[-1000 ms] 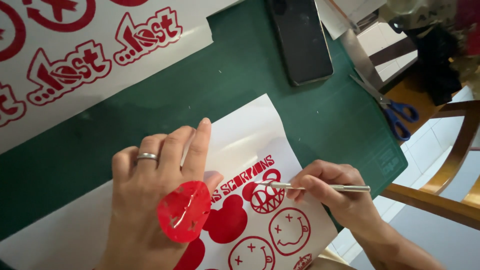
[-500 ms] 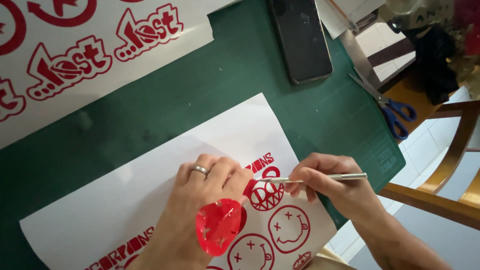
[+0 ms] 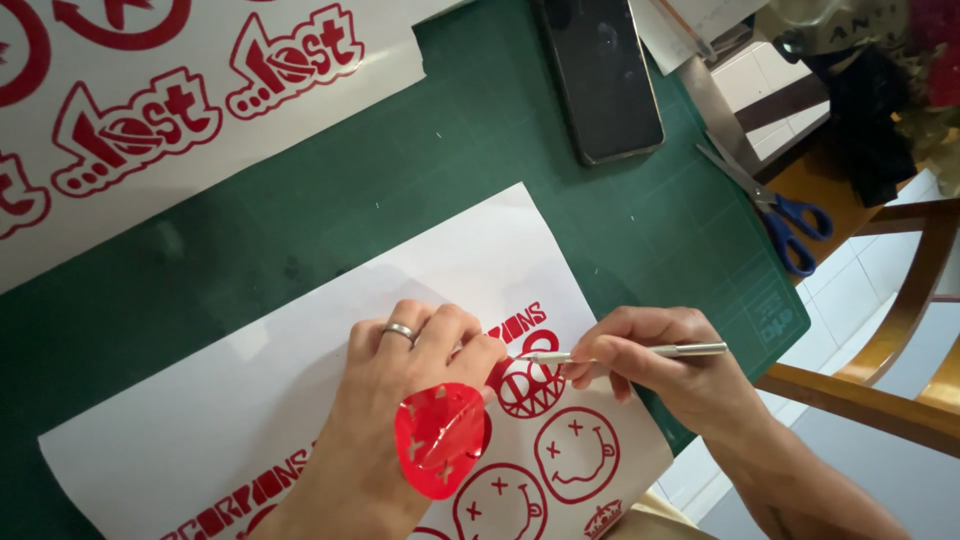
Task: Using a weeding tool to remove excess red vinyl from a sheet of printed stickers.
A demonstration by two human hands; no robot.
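So, left hand (image 3: 400, 400) flat on the sticker sheet (image 3: 300, 400), red scrap (image 3: 437, 452) stuck on it; right hand (image 3: 665, 365) at 3 o'clock, fingers pinching a metal pick (image 3: 640, 352), tip on a round red sticker (image 3: 530, 385).

Left hand (image 3: 400, 400) pressing down on white sticker sheet (image 3: 250, 400) at lower centre of frame, ring showing on one finger, peeled red vinyl scrap (image 3: 438, 452) sticking to back of hand. Right hand (image 3: 665, 365) gripping thin silver weeding tool (image 3: 625, 353), tip touching round red design (image 3: 530, 385) beside left fingertips. Green cutting mat (image 3: 400, 180) lying underneath. Dark phone (image 3: 600, 75) resting at top centre, blue-handled scissors (image 3: 780, 215) lying at right edge of mat.
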